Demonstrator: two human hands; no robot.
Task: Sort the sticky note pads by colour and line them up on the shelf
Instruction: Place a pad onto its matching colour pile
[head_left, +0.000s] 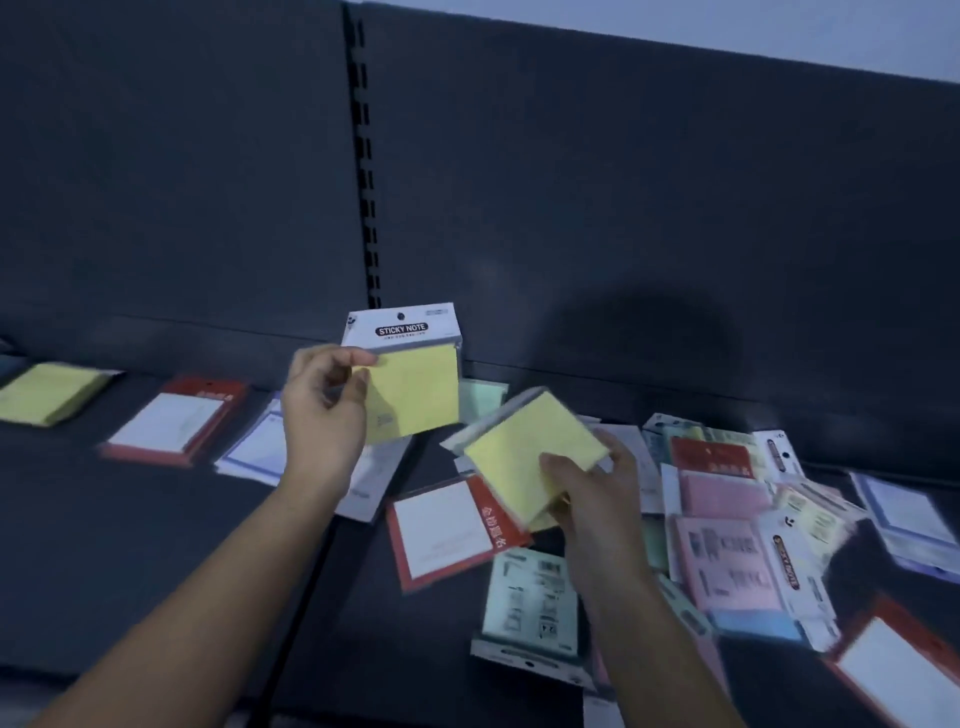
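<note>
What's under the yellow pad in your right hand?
A red-framed white pad lies on the shelf below it, its corner covered by the yellow pad and right hand. Anything else beneath is hidden.

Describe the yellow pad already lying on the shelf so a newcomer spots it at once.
From the black slotted upright, follow the shelf leftward. Past the red-framed white pad, at the left edge, lies the yellow pad: the only yellow one there, flat and unheld.

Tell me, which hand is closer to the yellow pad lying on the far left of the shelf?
Left. The left hand is right of that yellow pad, past a red-backed pad. The right hand is farther right, above the mixed pile.
</note>
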